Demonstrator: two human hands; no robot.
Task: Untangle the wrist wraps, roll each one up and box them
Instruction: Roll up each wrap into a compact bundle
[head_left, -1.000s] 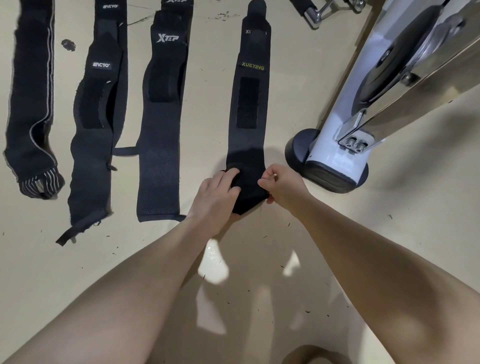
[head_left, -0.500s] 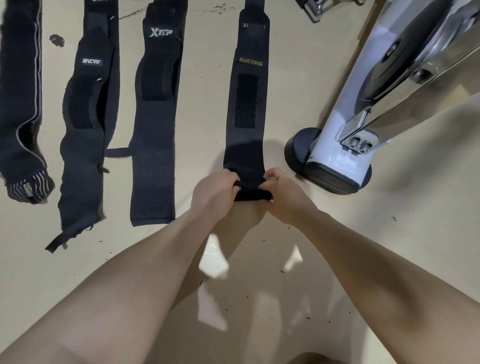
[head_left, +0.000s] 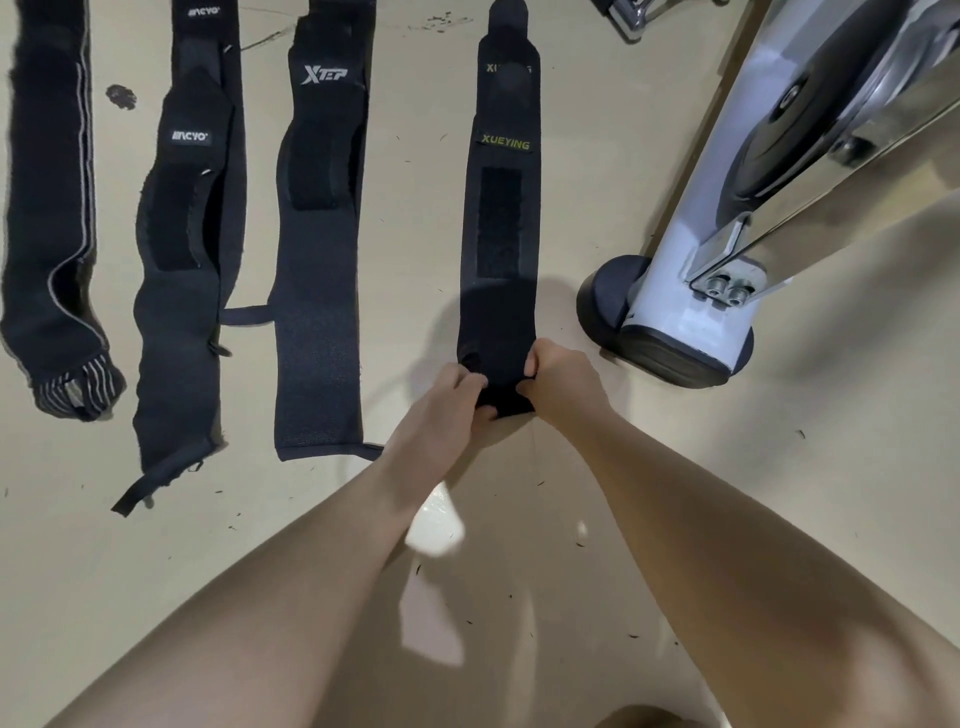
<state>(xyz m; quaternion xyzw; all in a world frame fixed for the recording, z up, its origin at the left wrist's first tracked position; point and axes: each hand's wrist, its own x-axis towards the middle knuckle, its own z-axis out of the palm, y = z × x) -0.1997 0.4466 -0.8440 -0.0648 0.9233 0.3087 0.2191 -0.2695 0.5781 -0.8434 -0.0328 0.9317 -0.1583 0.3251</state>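
Both hands have drawn closer together on the near end of the XUEYING wrist wrap (head_left: 500, 228) since the earlier frames, and the small roll started there now looks a little thicker. Left hand (head_left: 447, 402) grips the rolled end from its left side, fingers curled over the top and thumb tucked beneath. Right hand (head_left: 563, 382) pinches the same roll from the right, fingertips pressed into the black fabric. Between the two hands only a narrow band of the roll shows. Beyond the knuckles the rest of this wrap lies flat and straight on the beige floor (head_left: 779, 467), running away from the person, its yellow lettering and a long hook-and-loop patch facing up. Just left of the left hand lies the XTEP wrist wrap (head_left: 319, 312), also flat, with a thin strap sticking out of its left edge. Farther left is a black wrap with a small white logo patch (head_left: 179, 312), its near end frayed into a loose tail. Farthest left lies a wrap with grey striped edging (head_left: 49, 234). Right of the right hand, near but apart from it, stands the white machine base (head_left: 675, 312) on its dark rounded foot.
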